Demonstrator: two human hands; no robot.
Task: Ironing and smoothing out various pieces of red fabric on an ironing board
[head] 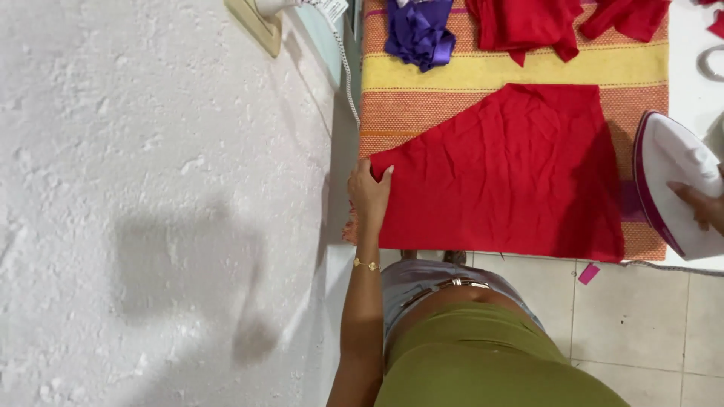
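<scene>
While the left hand [369,194] pins the red cloth's [513,173] near corner flat, fingers spread, the right hand [701,205] wraps the white iron [673,181], parked just beyond the cloth's far edge.

left hand [368,197] – flat, fingers spread | right hand [700,205] – gripping

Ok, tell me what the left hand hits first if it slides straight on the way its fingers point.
The left hand already rests on the red cloth's edge, fingers pointing up the board. Going straight on, it would probably run along that slanted cloth edge onto bare striped cover, with the purple cloth farther ahead.
</scene>
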